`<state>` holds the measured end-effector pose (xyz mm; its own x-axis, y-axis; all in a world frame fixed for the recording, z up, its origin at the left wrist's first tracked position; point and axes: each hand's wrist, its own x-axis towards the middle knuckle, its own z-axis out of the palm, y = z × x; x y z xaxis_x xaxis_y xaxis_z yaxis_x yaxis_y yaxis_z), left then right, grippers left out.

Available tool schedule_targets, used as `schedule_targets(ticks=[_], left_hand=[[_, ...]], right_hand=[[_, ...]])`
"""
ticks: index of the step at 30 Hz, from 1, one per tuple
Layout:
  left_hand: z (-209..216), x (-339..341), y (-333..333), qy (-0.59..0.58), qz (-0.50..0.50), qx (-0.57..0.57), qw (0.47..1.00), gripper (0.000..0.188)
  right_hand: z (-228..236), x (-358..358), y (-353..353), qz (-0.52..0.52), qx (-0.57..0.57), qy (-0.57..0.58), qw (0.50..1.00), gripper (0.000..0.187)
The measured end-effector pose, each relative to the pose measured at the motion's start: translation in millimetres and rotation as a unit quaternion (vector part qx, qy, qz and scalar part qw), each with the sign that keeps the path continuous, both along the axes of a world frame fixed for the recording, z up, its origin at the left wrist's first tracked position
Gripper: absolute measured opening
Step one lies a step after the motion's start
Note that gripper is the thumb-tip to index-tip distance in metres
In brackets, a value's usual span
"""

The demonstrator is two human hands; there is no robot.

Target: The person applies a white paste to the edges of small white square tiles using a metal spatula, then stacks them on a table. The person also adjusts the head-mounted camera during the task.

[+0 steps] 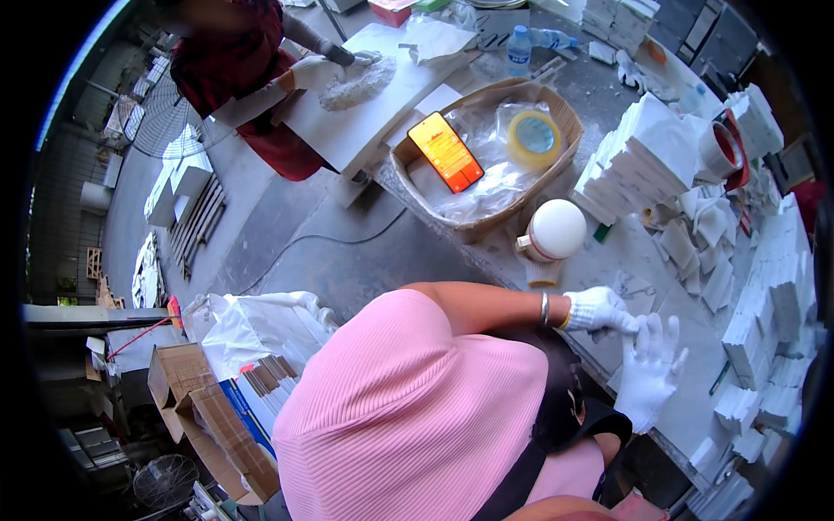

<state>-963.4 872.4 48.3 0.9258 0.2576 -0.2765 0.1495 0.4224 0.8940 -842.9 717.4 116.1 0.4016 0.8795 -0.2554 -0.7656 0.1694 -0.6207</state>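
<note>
My left hand (599, 311) wears a white knitted glove, and a metal bangle circles its wrist. Its fingers are curled and pinch at a fingertip of the white glove (647, 382) on my right hand (653, 369). The fingers of that right hand are spread, palm side showing, over the grey worktable (608, 260). Nearest to my left hand stand a white lidded mug (558, 230) and, partly beneath it, what looks like a knitted glove cuff (543, 274).
A lined basket (486, 221) holds a lit phone (445, 152) and a tape roll (533, 139). White tile stacks (638, 156) and strips (764, 313) line the right. Across the table, a gloved co-worker (234, 69) handles pale crumbs (358, 85) on a white slab. Cardboard boxes (213, 425) stand left.
</note>
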Motion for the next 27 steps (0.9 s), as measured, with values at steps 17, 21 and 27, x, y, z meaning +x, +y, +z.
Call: schedule_targets(ticks=[17, 21, 27], left_hand=[[1.4, -1.2, -7.4, -0.016, -0.085, 0.182, 0.979, 0.06], [13.8, -1.4, -9.7, 0.018, -0.107, 0.139, 0.984, 0.051], [-2.2, -1.5, -15.2, 0.011, 0.035, 0.003, 0.999, 0.023]], right_hand=[[-39.3, 5.8, -15.8, 0.013, 0.056, 0.26, 0.964, 0.057], [-40.3, 1.8, -24.2, -0.103, 0.195, 0.776, 0.591, 0.054], [7.1, -14.8, -13.5, -0.162, 0.243, 0.951, 0.097, 0.057]])
